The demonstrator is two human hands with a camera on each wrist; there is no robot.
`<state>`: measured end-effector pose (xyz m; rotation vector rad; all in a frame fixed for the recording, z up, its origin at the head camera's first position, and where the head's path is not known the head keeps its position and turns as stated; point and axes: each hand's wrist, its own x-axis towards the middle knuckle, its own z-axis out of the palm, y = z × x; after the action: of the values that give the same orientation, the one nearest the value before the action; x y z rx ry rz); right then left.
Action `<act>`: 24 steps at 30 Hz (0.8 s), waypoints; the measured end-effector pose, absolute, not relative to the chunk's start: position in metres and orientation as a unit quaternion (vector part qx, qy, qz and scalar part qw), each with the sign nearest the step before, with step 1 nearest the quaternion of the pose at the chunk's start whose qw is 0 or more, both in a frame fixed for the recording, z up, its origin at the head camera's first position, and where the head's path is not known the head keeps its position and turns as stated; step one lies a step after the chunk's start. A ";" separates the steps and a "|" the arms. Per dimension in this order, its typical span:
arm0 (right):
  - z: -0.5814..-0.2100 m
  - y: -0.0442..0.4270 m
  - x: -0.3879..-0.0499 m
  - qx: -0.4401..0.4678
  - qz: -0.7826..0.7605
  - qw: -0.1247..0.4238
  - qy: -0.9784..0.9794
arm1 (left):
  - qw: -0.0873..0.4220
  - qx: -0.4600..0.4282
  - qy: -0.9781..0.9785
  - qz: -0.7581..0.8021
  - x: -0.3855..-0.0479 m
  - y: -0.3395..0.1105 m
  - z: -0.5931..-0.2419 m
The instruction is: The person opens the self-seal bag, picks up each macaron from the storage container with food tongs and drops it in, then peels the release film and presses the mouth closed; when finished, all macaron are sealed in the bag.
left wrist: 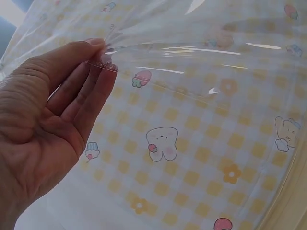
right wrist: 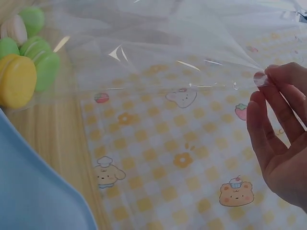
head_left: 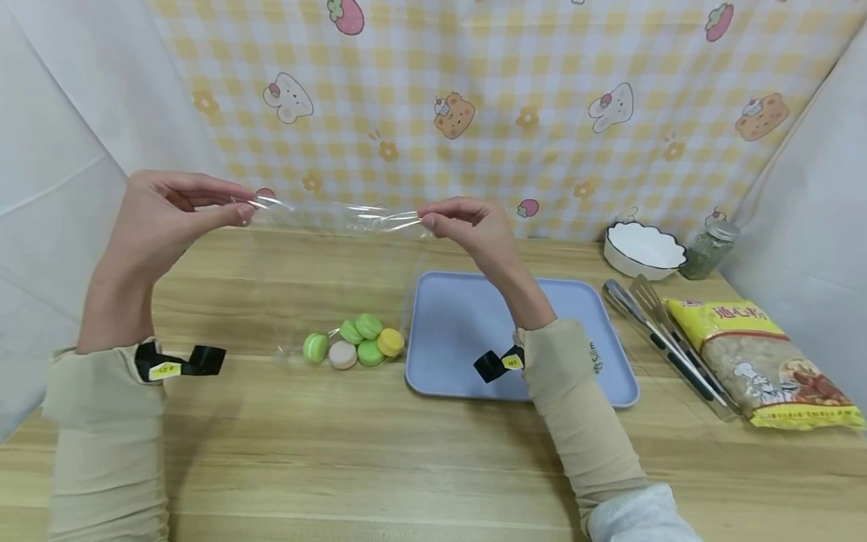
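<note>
A clear plastic bag (head_left: pixel 339 218) is stretched between my two hands above the table. My left hand (head_left: pixel 165 211) pinches its top left corner between thumb and fingers, and my right hand (head_left: pixel 470 226) pinches the top right corner the same way. At the bottom of the bag lie several macarons: green macarons (head_left: pixel 368 326), a yellow macaron (head_left: pixel 390 342) and a pale pinkish macaron (head_left: pixel 342 354). The right wrist view shows the yellow macaron (right wrist: pixel 17 81) up close. In the left wrist view, the film (left wrist: pixel 192 62) has creases running from the pinched corner.
A blue tray (head_left: pixel 447 331) sits right of the bag, partly beneath my right arm. Further right are metal tongs (head_left: pixel 660 331), a slotted spatula (head_left: pixel 652 301) and a yellow pasta packet (head_left: pixel 765 361). Behind them stand a white scalloped bowl (head_left: pixel 643 250) and a glass jar (head_left: pixel 707 248).
</note>
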<state>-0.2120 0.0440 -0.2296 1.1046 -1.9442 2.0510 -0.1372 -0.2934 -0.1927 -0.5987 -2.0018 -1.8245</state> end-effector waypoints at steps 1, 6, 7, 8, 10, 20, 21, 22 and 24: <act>-0.229 0.044 -0.212 0.363 0.676 0.049 -0.640 | 0.184 -0.212 -0.709 -0.647 -0.137 -0.294 -0.192; -0.227 0.044 -0.213 0.369 0.691 0.030 -0.620 | 0.196 -0.220 -0.708 -0.642 -0.138 -0.296 -0.192; -0.227 0.044 -0.213 0.372 0.691 0.035 -0.619 | 0.199 -0.223 -0.706 -0.642 -0.138 -0.296 -0.192; -0.227 0.043 -0.213 0.378 0.689 0.044 -0.617 | 0.201 -0.226 -0.703 -0.643 -0.138 -0.297 -0.192; -0.226 0.042 -0.213 0.392 0.676 0.074 -0.620 | 0.207 -0.232 -0.697 -0.646 -0.139 -0.298 -0.192; -0.213 0.033 -0.191 0.403 0.594 0.189 -0.670 | 0.243 -0.241 -0.671 -0.658 -0.142 -0.298 -0.194; -0.211 0.033 -0.188 0.401 0.589 0.193 -0.674 | 0.245 -0.243 -0.671 -0.656 -0.143 -0.297 -0.194; -0.211 0.032 -0.187 0.400 0.584 0.197 -0.678 | 0.245 -0.246 -0.671 -0.655 -0.144 -0.296 -0.195; -0.211 0.031 -0.187 0.402 0.576 0.200 -0.683 | 0.243 -0.258 -0.672 -0.650 -0.144 -0.294 -0.195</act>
<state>-0.1870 0.0313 -0.2112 1.1245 -1.9096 1.6112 -0.1444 -0.2941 -0.1952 -0.7053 -1.8374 -1.7749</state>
